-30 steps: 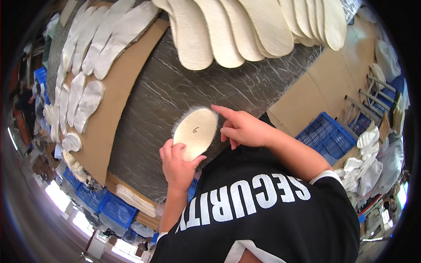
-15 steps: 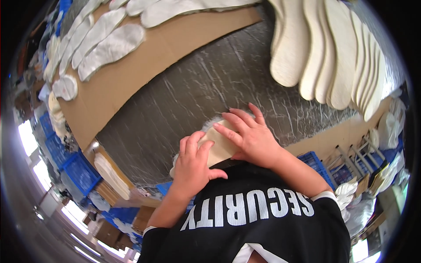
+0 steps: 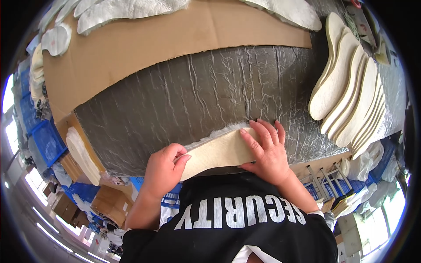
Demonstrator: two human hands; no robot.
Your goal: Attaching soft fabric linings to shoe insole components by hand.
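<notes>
A cream shoe insole [image 3: 219,153] with pale grey fluffy fur showing along its far edge lies at the table's near edge, in front of my body. My left hand [image 3: 164,168] pinches its left end between thumb and fingers. My right hand [image 3: 268,153] grips the right end, the fingers bent over the far edge and the thumb at the near edge. The insole's underside is hidden. Several cream insoles [image 3: 346,87] lie overlapped in a fanned row at the right of the table.
Dark, creased sheeting covers the table [image 3: 184,96]. Brown cardboard [image 3: 175,39] spans the far side, with white furry pieces [image 3: 127,15] on it. More insoles [image 3: 82,155] lie at the left edge. A blue crate [image 3: 47,142] and a cardboard box [image 3: 112,205] stand beyond it.
My hands have spread apart along the insole, leaving more of its cream face showing. The head view has shifted, so the fanned insoles appear lower and farther right.
</notes>
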